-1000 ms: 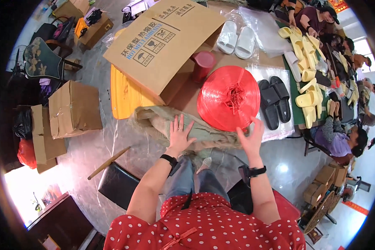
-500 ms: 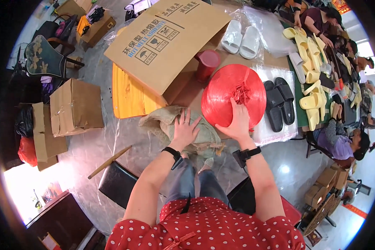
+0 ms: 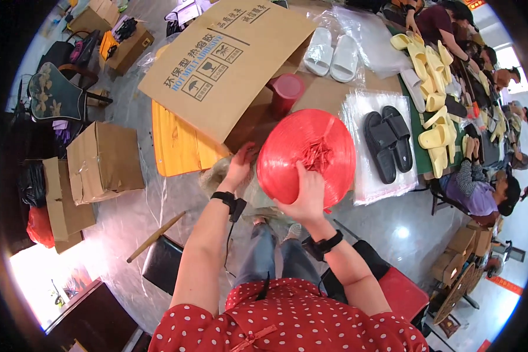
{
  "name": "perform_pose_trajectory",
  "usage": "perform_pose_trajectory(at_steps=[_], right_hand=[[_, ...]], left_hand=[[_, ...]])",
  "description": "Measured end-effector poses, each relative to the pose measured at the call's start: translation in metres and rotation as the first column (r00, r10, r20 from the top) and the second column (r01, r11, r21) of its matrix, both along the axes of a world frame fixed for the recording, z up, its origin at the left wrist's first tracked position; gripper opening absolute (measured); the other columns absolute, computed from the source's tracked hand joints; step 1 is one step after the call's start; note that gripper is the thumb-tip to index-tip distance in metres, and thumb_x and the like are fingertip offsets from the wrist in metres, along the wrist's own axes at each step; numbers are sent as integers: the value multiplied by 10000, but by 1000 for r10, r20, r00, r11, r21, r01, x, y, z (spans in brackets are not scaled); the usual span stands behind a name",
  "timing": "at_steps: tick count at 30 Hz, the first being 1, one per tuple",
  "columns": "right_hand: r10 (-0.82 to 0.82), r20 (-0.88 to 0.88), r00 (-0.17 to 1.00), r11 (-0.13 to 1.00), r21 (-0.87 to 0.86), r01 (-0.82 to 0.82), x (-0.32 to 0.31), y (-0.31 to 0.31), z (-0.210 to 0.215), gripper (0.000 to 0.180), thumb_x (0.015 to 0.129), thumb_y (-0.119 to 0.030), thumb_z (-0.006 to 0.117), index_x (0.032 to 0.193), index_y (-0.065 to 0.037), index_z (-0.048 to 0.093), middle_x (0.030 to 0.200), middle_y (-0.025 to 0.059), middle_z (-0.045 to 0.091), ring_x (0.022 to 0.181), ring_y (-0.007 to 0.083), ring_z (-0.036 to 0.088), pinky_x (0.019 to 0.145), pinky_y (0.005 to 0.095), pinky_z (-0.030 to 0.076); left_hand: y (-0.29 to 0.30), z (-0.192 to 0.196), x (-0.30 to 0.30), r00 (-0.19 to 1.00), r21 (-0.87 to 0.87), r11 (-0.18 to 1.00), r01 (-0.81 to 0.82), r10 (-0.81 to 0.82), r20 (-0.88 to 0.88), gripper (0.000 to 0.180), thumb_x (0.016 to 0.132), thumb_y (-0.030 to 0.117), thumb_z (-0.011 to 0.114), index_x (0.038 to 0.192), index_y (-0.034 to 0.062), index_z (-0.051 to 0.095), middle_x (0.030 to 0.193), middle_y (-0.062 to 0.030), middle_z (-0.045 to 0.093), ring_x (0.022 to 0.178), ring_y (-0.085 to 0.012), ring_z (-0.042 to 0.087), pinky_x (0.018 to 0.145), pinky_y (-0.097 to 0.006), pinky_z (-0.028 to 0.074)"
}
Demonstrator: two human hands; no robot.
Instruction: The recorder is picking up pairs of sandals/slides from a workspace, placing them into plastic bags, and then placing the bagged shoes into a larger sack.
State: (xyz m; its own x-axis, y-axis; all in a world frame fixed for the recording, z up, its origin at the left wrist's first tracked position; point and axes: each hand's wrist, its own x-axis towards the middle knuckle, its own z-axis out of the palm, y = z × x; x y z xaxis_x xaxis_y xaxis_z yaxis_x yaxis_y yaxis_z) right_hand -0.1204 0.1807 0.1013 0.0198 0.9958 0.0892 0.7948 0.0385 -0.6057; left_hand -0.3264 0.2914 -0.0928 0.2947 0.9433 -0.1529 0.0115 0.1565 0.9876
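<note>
My right hand [image 3: 308,192] grips a big roll of red plastic twine [image 3: 331,141], its fingers at the loose tangle in the middle and its thumb on the near side. Close to the left side of the roll is my left hand [image 3: 239,168], partly blurred, its fingers apart and holding nothing that I can see. Under the left hand and the roll lies a crumpled greenish-beige cloth [image 3: 214,179], mostly covered. A dark red cylindrical container [image 3: 287,94] stands just beyond the roll.
A large flattened-looking cardboard box [image 3: 217,70] rests over a yellow wooden surface [image 3: 179,144]. Black slides [image 3: 389,144] lie on clear plastic bags [image 3: 366,190]; white slides [image 3: 331,54] are farther back. Yellow slippers [image 3: 433,141] and several people are at the right.
The twine roll has moved left and toward me along with my right hand. My left hand has left the cloth's top and come up beside the roll.
</note>
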Motion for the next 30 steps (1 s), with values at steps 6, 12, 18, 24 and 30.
perform_pose_trajectory(at_steps=[6,12,18,24,30], right_hand=[[-21,65,998,998,68,16,-14,-15,-31,992,578,-309,817,1407,-21,357,1156,179,497,1105,382,454,1030,527,330],[-41,130,991,996,81,30,-15,-17,-23,957,637,-325,810,1419,-28,345,1272,200,473,1212,421,422,1081,541,302],[2,20,1000,964,266,-7,-7,-50,-7,672,660,-185,788,1259,-53,514,1296,199,477,1185,409,463,1036,521,359],[71,-79,994,960,275,-47,-9,-107,-22,308,687,-45,727,973,-101,625,1095,90,603,1026,324,569,891,450,435],[113,-239,964,986,-95,-139,-13,-153,-80,285,713,-54,719,980,-91,627,1007,97,639,968,340,588,861,431,450]], left_hand=[[8,28,6,986,-249,968,34,8,166,326,963,86,492,1281,24,533,1283,-103,576,1174,-195,560,967,-306,454],[-56,41,-64,763,181,918,-353,395,-513,427,869,102,601,1277,9,518,1205,-176,603,1112,-256,581,920,-358,466],[-88,-24,-107,220,30,882,-470,150,-964,726,755,234,705,1395,71,405,1451,-273,352,1398,-358,281,1025,-450,390],[-84,-108,-175,581,-218,732,-646,286,-762,520,791,197,615,1271,10,549,1156,-267,621,1178,-421,549,942,-423,468],[-154,-88,-143,728,-248,704,-665,538,-425,269,899,102,495,1091,-28,632,871,-95,666,784,-168,574,706,-336,470]])
